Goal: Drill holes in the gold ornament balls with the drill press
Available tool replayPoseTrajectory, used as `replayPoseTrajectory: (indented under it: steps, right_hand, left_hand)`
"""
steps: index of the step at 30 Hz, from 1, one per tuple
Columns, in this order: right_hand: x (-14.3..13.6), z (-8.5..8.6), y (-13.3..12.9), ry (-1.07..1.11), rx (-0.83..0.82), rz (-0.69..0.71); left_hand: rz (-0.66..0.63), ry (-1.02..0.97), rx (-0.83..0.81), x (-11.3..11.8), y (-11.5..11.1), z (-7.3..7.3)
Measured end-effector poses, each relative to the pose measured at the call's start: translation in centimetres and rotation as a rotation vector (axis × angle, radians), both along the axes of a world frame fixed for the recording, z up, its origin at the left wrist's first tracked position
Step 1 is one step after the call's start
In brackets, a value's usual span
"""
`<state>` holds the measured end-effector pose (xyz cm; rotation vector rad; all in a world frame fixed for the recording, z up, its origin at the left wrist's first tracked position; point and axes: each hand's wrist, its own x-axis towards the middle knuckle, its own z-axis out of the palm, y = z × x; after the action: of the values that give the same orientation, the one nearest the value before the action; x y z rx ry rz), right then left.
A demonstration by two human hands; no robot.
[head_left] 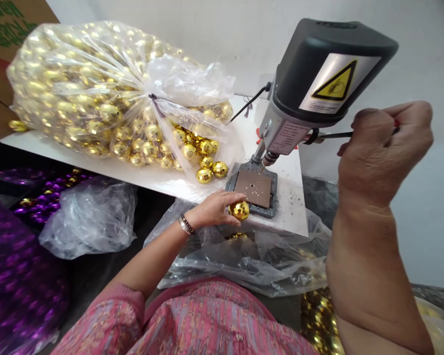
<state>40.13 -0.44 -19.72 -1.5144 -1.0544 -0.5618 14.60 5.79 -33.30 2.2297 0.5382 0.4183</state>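
My left hand (218, 208) holds a shiny gold ball (239, 210) between thumb and fingers, at the front edge of the drill press base (273, 209). A brown square plate (253, 188) with a small hole and pale chips lies on that base. Above the plate, the drill chuck (270, 159) points down with a thin bit, apart from the ball. My right hand (388, 148) is closed round the end of the feed lever (335, 135), right of the dark motor housing (340, 64) with its yellow warning label.
A large clear bag of gold balls (81, 98) lies on the white table (148, 181), with loose gold balls (204, 175) at its mouth. Clear plastic (281, 261) hangs below the table's front edge. Purple balls (18, 276) fill the lower left.
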Motion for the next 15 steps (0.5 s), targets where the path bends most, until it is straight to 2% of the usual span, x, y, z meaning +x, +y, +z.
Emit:
replayPoseTrajectory:
  steps: [2, 3, 5, 7, 9, 12, 15]
  right_hand:
    - [0.0, -0.1, 0.0, -0.004, 0.008, 0.008]
    - [0.0, 0.0, 0.0, 0.003, 0.005, 0.013]
    - [-0.3, 0.1, -0.1, 0.013, 0.009, 0.001]
    - [-0.6, 0.3, -0.2, 0.043, 0.017, -0.001]
    - [-0.9, 0.4, -0.3, 0.074, 0.021, 0.005]
    - [-1.2, 0.4, -0.5, 0.064, 0.003, 0.026]
    - [-1.3, 0.2, -0.6, 0.041, -0.012, 0.033]
  left_hand:
    - [0.014, -0.004, -0.024, -0.7, 0.7, 0.1]
    - [0.072, -0.008, -0.02, -0.8, 1.3, 0.1]
    - [0.27, -0.006, 0.053, -0.5, 2.9, 0.1]
    - [0.472, 0.032, 0.2, 0.1, 4.8, 0.3]
    - [0.577, 0.141, 0.328, 1.0, 6.4, 0.8]
    - [0.593, 0.397, 0.397, 2.4, 7.8, 2.1]
    - [0.549, 0.616, 0.455, 3.5, 8.1, 3.2]
